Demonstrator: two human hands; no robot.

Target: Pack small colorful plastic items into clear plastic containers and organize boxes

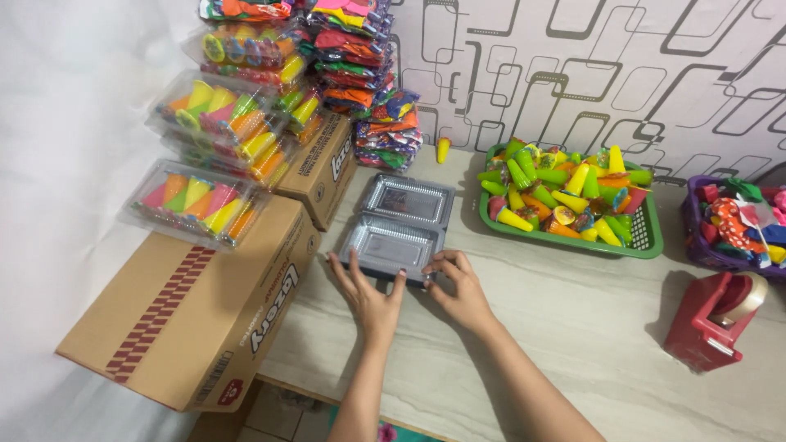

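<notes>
Both hands' grips lay loose: the left hand point(367, 296) rested flat, fingers spread, and the right hand point(457, 288) curled on the near edge of the open clear plastic clamshell container point(397, 227). It sat on the pale wood-grain desk point(573, 327). Right of it stood a green mesh basket point(647, 237) of bright cones; left, cardboard boxes point(192, 319).

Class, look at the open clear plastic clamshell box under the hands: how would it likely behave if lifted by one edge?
The clamshell box looks thin, clear and empty, so probably light and flexible. Its open lid would likely flop at the hinge. On the smooth table it may slide under the left hand and right hand.
</notes>
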